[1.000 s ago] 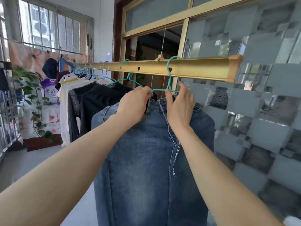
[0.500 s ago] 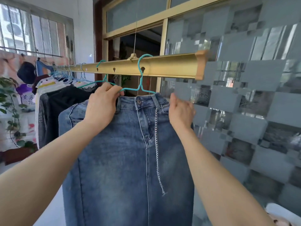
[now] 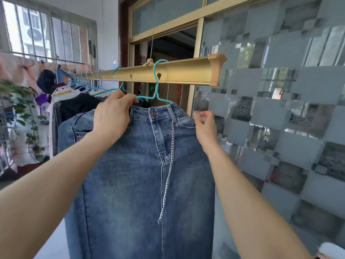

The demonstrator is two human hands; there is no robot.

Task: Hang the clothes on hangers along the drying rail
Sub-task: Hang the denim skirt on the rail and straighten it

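One denim skirt (image 3: 145, 174) hangs at centre frame on a teal hanger (image 3: 158, 90) hooked over the gold rail (image 3: 186, 72). Our left hand (image 3: 112, 116) grips the hanger's left shoulder. Our right hand (image 3: 205, 126) hovers beside the waistband, loosely curled and holding nothing. We judge the heavy denim could slide off the thin wire if we release it unevenly. We count one chain (image 3: 170, 161), two teal hangers nearby, and more at upper left, too crowded to count.

Skirt (image 3: 130, 174) hangs under rail (image 3: 186, 71), right of shirts (image 3: 74, 105).

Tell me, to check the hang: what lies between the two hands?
Head view: the waistband of the denim skirt, with its button and a silver chain, lies between left hand and right hand.
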